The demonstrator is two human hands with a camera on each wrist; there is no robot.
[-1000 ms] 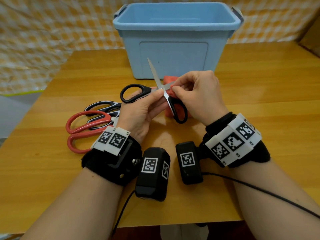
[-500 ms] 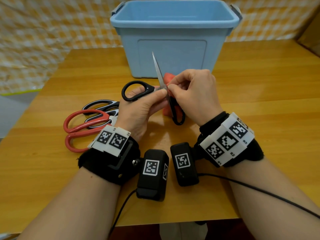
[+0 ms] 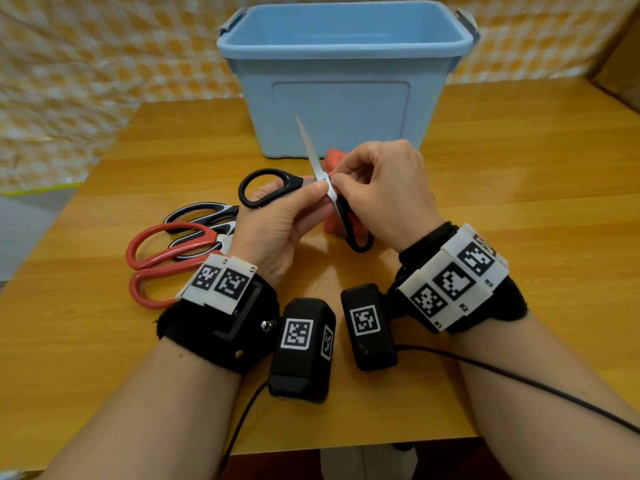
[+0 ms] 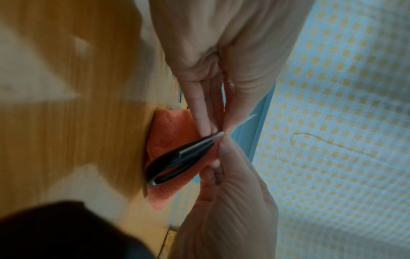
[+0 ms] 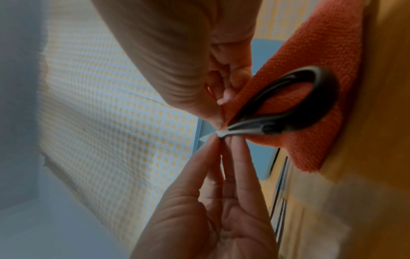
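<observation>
I hold the black-handled scissors (image 3: 320,174) above the table in both hands, one blade pointing up toward the bin. My left hand (image 3: 277,223) grips one handle shank, its loop (image 3: 266,187) sticking out left, thumb tip at the pivot. My right hand (image 3: 381,192) pinches the metal at the pivot with thumb and straight fingers (image 5: 233,149). The other loop (image 5: 310,98) hangs below. An orange cloth (image 3: 329,226) bunches behind the scissors under my right fingers; what holds the cloth (image 4: 170,145) is hidden. The second blade is out of sight.
An open light-blue plastic bin (image 3: 346,81) stands just behind my hands. Red-handled scissors (image 3: 166,258) and black-and-white scissors (image 3: 201,216) lie on the wooden table (image 3: 519,168) to the left. Cables run off the near edge.
My right fingertips have slid left along the scissors to the pivot and now meet my left thumb. The short stretch of second blade that showed before is covered.
</observation>
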